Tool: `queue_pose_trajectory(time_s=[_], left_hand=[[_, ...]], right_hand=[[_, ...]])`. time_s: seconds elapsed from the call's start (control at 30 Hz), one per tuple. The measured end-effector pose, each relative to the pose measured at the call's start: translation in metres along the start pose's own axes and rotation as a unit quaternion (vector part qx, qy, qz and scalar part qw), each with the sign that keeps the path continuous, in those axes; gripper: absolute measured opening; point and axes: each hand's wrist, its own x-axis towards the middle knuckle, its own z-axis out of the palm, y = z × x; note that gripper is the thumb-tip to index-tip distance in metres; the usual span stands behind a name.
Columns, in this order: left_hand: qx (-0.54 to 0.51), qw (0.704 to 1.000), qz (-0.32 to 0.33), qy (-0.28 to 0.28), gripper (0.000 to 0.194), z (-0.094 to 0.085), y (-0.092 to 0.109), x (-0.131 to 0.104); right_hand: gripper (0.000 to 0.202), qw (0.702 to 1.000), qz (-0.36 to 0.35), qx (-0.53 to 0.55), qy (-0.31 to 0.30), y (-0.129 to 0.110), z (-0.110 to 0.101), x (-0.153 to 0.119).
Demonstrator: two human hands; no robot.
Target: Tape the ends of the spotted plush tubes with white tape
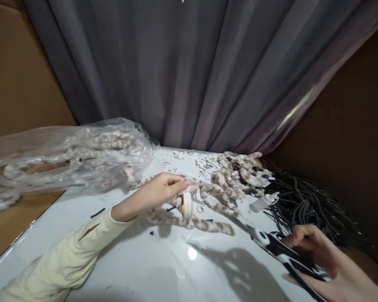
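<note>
My left hand (164,189), in a pale yellow sleeve, is closed over the middle of the table, its fingertips pinched at a white tape roll (187,205) with a yellow inner ring. Just below the roll lies a fluffy white and brown strip (204,225). At the lower right my right hand (318,256) grips black and white scissors (271,243); their blades point left toward the strips. More fluffy strips (223,184) lie behind the tape, some partly hidden by my left hand.
A clear plastic bag (113,155) of fluffy strips fills the back left. Small metal pieces (204,163) are scattered near the curtain (176,75). A white bottle (263,202) stands tilted by a heap of dark cords (308,205). Brown cardboard (22,214) lies at the left.
</note>
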Motion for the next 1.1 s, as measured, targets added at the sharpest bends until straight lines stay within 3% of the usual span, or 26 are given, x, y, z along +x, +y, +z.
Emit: queue_pose_trajectory(time_s=[0.1,0.23,0.3,0.4,0.53,0.67,0.87,1.0,1.1], left_hand=[[-0.021,1.000,-0.009,0.005,0.045,0.000,-0.001,0.001],[-0.035,0.999,-0.028,0.018,0.046,0.003,-0.002,0.003],[-0.035,0.999,-0.032,0.012,0.045,0.007,-0.002,0.003],[-0.027,0.999,-0.020,0.005,0.043,0.014,-0.001,0.002],[-0.020,1.000,-0.016,0.002,0.042,0.023,-0.004,0.001],[-0.019,0.999,-0.017,-0.022,0.042,0.029,-0.012,0.005],[-0.022,0.998,-0.021,-0.052,0.041,0.030,-0.008,0.002],[-0.015,0.999,0.000,-0.042,0.040,0.030,-0.003,-0.004],[-0.008,0.999,0.017,-0.038,0.040,0.031,-0.003,-0.005]], right_hand=[[0.047,0.988,-0.016,0.148,0.041,-0.001,0.009,0.000],[0.041,0.944,-0.084,0.313,0.057,-0.019,0.056,0.009],[0.039,0.922,-0.163,0.342,0.077,-0.031,0.079,0.019],[0.042,0.912,-0.219,0.340,0.068,-0.046,0.101,0.034],[0.045,0.922,-0.210,0.325,0.014,-0.059,0.114,0.038],[0.047,0.910,-0.180,0.370,-0.045,-0.060,0.123,0.033],[0.044,0.879,-0.176,0.442,-0.016,-0.049,0.131,0.037],[0.041,0.856,-0.147,0.495,-0.019,-0.046,0.138,0.036],[0.045,0.865,-0.112,0.489,-0.015,-0.048,0.136,0.035]])
